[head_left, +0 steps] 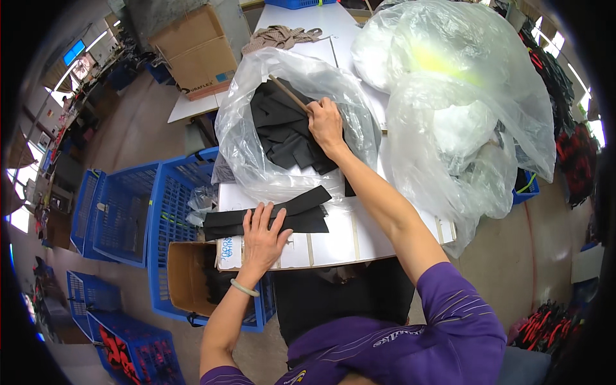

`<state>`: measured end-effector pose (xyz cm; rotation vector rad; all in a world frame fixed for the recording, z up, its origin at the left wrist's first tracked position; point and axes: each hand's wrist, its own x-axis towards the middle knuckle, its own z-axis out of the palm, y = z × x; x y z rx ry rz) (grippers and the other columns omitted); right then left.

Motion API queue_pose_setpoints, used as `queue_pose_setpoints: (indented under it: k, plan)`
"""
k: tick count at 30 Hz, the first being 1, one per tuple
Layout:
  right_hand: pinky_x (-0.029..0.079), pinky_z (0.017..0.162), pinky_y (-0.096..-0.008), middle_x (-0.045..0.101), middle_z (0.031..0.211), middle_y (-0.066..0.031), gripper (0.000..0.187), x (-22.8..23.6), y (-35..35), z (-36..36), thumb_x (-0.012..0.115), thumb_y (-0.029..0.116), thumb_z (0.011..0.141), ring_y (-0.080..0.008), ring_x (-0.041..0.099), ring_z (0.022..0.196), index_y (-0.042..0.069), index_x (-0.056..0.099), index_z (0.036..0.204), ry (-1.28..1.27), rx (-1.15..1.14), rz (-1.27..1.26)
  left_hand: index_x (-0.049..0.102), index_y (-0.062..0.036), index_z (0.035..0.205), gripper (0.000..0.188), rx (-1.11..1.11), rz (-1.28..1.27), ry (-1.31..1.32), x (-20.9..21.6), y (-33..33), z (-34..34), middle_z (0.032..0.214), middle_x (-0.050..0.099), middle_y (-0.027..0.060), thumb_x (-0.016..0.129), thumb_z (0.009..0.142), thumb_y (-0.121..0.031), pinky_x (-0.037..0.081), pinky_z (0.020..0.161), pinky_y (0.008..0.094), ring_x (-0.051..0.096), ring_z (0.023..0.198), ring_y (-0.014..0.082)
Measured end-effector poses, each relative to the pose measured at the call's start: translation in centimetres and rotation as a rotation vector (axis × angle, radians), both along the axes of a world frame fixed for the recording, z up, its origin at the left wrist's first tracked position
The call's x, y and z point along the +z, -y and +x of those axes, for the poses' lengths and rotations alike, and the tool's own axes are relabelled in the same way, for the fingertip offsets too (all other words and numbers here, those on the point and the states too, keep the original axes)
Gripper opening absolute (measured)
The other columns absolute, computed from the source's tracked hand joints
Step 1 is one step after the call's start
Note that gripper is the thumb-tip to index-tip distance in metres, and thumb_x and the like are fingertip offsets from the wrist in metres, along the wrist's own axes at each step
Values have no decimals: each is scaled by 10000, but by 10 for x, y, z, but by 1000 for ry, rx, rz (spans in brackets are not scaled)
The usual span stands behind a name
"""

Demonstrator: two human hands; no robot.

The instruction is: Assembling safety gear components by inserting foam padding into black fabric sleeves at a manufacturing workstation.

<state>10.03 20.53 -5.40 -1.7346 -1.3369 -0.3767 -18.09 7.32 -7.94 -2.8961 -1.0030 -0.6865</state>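
The upper garment is a purple short-sleeved shirt [391,359], with fine pale curved lines on the right sleeve [459,298] and across the front. The front also bears white lettering [398,336] and a small yellow emblem [299,377]. The lower garment [308,308] is black, its cut indistinct. A smooth, pale, rounded bangle [244,289] encircles the wrist of the bare left hand [262,239].

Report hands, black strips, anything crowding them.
Left hand on black strips. Right hand at brown strip, above bagged black pieces. Clear bag just beyond black strips.
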Motion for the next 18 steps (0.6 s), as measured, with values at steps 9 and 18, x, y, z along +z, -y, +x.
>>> queue_pose_setpoints:
  k: [9, 18]
  plan:
    - [454, 735, -371, 606, 868, -93, 278, -14, 54, -29, 727, 205, 634, -268, 579, 863, 79, 691, 880, 343, 459, -184, 530, -77, 1242, 502, 14, 33, 3, 3, -4, -4, 1279, 471, 187, 661, 801, -279, 249, 1040, 505, 392, 1234, 359]
    - [495, 620, -328, 628, 793, -102, 107, -3, 65, -30, 651, 108, 696, -215, 627, 759, 16, 640, 748, 81, 340, 11, 516, -94, 1258, 524, 20, 92, -7, -1, 4, -2, 1285, 470, 173, 659, 798, -302, 239, 1048, 502, 384, 1245, 350]
